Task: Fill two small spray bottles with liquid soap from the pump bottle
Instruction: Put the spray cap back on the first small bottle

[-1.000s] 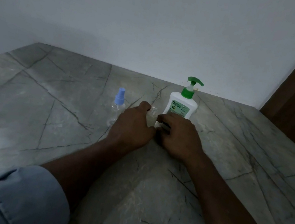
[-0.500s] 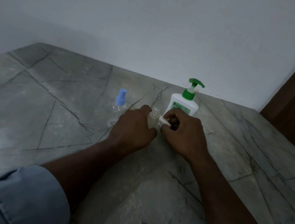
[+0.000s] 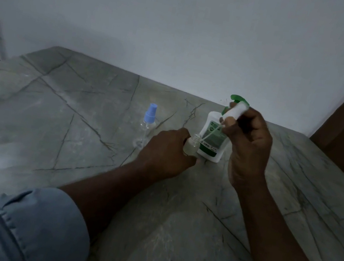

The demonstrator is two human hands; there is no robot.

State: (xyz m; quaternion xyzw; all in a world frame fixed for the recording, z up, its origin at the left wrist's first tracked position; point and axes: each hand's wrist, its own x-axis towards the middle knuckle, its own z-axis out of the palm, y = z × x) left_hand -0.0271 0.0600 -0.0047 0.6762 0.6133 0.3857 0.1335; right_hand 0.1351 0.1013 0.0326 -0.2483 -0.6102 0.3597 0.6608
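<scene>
Grey veined tabletop (image 3: 51, 132) meets a white wall. Just in front of the pump bottle (image 3: 211, 142), the left hand (image 3: 167, 152) grips an uncapped spray bottle (image 3: 192, 144). The right hand (image 3: 249, 141), raised before the pump head, pinches a white sprayer cap (image 3: 235, 111). A blue-capped spray bottle (image 3: 148, 124) stands to the pump bottle's left.

uncapped spray bottle (image 3: 191, 145): upright | blue-capped spray bottle (image 3: 147, 123): upright, left | pump bottle (image 3: 213, 138): behind

Dim, cool-toned indoor light; wide-angle view.
Faint sheen on the grey veined stone tabletop (image 3: 14, 148); soft shadow low on the plain white wall (image 3: 184, 29); straight edges bow; the white plastic spray cap (image 3: 236, 111) is slightly blurred.
</scene>
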